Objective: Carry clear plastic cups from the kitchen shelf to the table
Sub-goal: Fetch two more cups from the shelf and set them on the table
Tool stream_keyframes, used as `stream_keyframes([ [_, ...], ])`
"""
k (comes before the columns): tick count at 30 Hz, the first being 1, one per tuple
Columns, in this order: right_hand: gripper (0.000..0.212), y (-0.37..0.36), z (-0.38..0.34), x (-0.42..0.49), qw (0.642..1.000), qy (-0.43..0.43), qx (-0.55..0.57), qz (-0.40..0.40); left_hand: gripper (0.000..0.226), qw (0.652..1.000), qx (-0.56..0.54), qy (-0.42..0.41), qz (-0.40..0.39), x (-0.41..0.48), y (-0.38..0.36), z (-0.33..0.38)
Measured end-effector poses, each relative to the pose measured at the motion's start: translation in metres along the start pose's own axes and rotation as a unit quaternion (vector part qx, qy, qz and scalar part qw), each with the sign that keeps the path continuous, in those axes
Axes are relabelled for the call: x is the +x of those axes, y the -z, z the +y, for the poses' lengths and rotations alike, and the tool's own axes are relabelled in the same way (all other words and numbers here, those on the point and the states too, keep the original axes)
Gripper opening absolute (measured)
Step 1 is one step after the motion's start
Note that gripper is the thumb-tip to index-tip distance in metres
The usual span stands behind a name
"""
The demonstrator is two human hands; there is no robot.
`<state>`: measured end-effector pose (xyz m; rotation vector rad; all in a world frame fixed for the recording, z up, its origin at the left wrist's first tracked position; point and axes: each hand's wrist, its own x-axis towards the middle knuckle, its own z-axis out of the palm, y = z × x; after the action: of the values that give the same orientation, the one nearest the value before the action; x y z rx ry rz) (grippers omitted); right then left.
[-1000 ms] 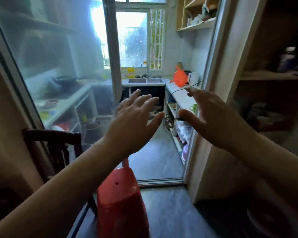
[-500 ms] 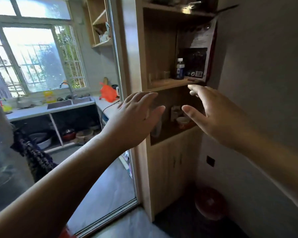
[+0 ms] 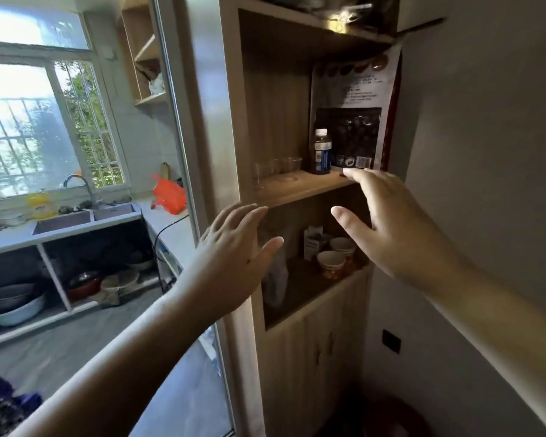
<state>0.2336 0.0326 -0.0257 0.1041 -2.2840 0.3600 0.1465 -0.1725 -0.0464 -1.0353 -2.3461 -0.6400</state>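
Note:
Several clear plastic cups (image 3: 276, 168) stand in a row on the middle board of a wooden shelf unit (image 3: 300, 187), left of a small dark bottle (image 3: 322, 152). My left hand (image 3: 234, 257) is stretched out below that board, fingers spread, empty, a short way under the cups. My right hand (image 3: 388, 228) is also empty and spread; its fingertips reach the board's front edge to the right of the bottle, apart from the cups.
A large printed bag (image 3: 356, 115) leans at the back of the shelf. Paper cups (image 3: 333, 263) and a small box sit one level down, above closed cabinet doors (image 3: 312, 351). A sliding door frame (image 3: 186, 121) is left of the unit, the kitchen sink (image 3: 76, 217) beyond.
My view has swung right from the kitchen doorway to the shelf unit and come closer. Both hands stay raised and empty, now nearer the cup shelf.

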Motion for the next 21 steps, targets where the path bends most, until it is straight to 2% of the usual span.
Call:
stream_keyframes([
  [3, 0.058, -0.016, 0.033, 0.016, 1.0, -0.021, -0.016, -0.01, 0.062, 1.0, -0.013, -0.003, -0.026, 0.026, -0.032, -0.009],
  [7, 0.057, -0.032, 0.082, 0.049, 0.999, -0.041, -0.008, -0.01, 0.058, 1.0, -0.011, -0.016, -0.007, 0.074, -0.06, -0.02],
  [11, 0.056, -0.065, 0.131, 0.09, 0.999, -0.044, 0.017, -0.006, 0.061, 1.0, -0.003, 0.014, -0.006, 0.117, -0.094, -0.029],
  [17, 0.059, -0.118, 0.209, 0.162, 0.996, 0.048, 0.04, -0.061, 0.062, 0.994, 0.106, 0.015, 0.005, 0.199, -0.144, -0.043],
  [21, 0.056, -0.136, 0.264, 0.214, 0.989, 0.096, 0.073, -0.09, 0.063, 0.986, 0.132, 0.1, -0.01, 0.257, -0.176, -0.059],
])
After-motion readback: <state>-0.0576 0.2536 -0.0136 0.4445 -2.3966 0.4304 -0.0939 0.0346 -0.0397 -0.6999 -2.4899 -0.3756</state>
